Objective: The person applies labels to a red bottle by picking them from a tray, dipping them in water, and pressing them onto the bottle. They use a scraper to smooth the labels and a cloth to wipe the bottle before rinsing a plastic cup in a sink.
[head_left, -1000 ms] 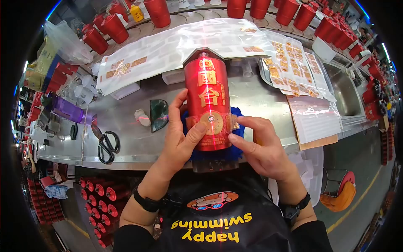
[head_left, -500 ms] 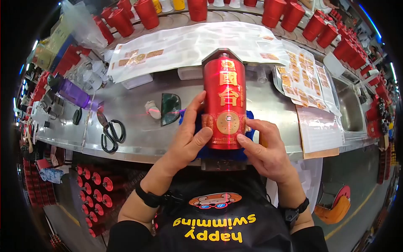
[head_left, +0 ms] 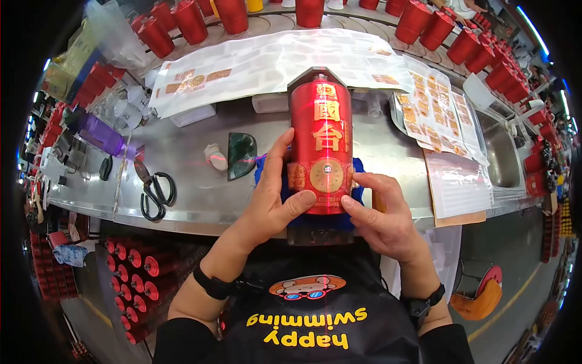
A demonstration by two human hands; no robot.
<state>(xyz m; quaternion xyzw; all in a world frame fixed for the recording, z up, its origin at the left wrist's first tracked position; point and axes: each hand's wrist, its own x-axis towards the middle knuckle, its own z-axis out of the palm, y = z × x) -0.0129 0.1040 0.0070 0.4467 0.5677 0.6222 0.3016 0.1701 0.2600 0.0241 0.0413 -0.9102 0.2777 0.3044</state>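
A red bottle (head_left: 322,124) with gold characters lies tilted back on a stand padded with blue cloth (head_left: 357,167). Around its lower part runs a clear label with a round gold emblem (head_left: 328,175). My left hand (head_left: 274,197) is wrapped along the bottle's left side, thumb pressed near the label's lower edge. At the right side, my right hand (head_left: 381,212) grips the bottle's lower edge, its thumb on the front and index finger by the label's end. A dark green scraper-like plate (head_left: 242,156) and a crumpled whitish lump (head_left: 215,157) lie left of the bottle.
Black-handled scissors (head_left: 155,193) and a purple bottle (head_left: 102,134) lie on the left. A long label sheet (head_left: 254,73) spans the back; more gold label sheets (head_left: 438,112) sit right, near a sink (head_left: 503,151). Red bottles (head_left: 309,13) stand on a conveyor behind.
The red bottles on the conveyor have moved to the right. My hands stay on the bottle in nearly the same grip, and the view has shifted slightly.
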